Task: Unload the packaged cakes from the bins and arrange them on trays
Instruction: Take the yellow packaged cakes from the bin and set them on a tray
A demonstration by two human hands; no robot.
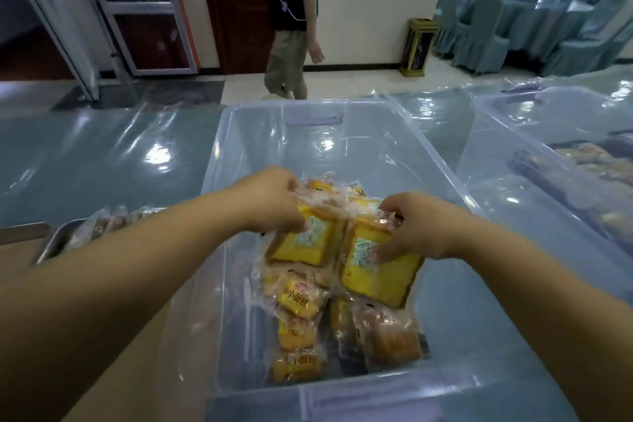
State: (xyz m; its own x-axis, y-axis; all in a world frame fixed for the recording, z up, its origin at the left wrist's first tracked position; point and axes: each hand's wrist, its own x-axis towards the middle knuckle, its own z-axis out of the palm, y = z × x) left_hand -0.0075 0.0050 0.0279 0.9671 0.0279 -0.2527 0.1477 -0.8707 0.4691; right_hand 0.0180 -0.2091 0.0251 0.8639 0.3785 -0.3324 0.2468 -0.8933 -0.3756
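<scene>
Both hands inside the clear plastic bin (445, 181): left hand (274, 199) grips one yellow wrapped cake pack (305, 243), right hand (418, 226) grips its neighbour pack (376, 277). Small bread packets (298, 329) lie below them.

The person by the door (291, 20) is cut off above the shoulders by the top edge. The right-hand bin (507, 147) runs off the side, its contents a smear behind the cloudy wall. The left forearm (144, 260) covers much of the metal tray (56, 243). Fingertips of the left hand (274, 199) vanish among the packets (301, 245), whose labels are too blurred to read.
</scene>
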